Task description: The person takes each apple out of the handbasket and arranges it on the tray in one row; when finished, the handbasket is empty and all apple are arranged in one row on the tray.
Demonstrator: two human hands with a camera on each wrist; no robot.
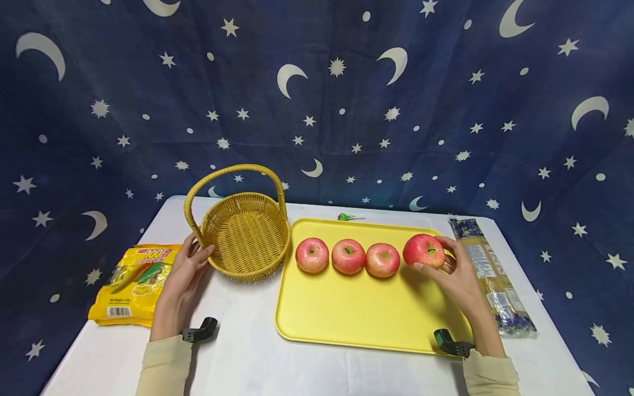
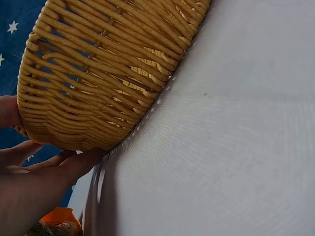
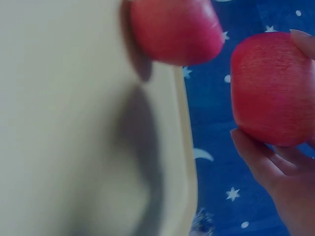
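Note:
A woven yellow basket (image 1: pixel 241 234) with a hoop handle stands empty on the white table (image 1: pixel 238 352). My left hand (image 1: pixel 198 254) rests against its left wall with straight fingers (image 2: pixel 74 164) touching the base of the basket (image 2: pixel 98 73). Right of it lies a yellow tray (image 1: pixel 366 313) with three red apples (image 1: pixel 348 256) in a row. My right hand (image 1: pixel 442 258) grips a fourth red apple (image 1: pixel 422 247) at the row's right end, just above the tray. In the right wrist view this apple (image 3: pixel 273 88) sits in my fingers (image 3: pixel 261 157) beside another apple (image 3: pixel 174 29).
A yellow snack bag (image 1: pixel 134 283) lies at the table's left edge. A long packet of pasta (image 1: pixel 490 275) lies along the right edge. A small green thing (image 1: pixel 345 216) sits behind the tray. A blue star-and-moon cloth (image 1: pixel 346 110) hangs behind.

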